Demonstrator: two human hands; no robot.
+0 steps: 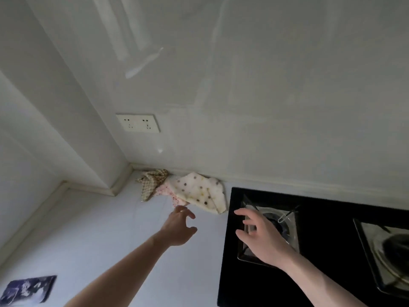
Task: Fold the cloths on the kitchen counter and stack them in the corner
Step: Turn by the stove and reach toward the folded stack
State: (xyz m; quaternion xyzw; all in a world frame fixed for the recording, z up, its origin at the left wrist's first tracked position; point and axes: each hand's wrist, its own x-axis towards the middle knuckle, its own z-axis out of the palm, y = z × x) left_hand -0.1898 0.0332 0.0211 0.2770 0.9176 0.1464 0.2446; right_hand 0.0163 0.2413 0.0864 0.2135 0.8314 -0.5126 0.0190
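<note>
Head view: fingers of the left hand are spread and loosely curled, empty, with the tips just short of the pink-dotted cloth. The right hand is held wide over the black hob, apart from the spotted cream cloth. A checked cloth is seen crumpled in the counter corner.
</note>
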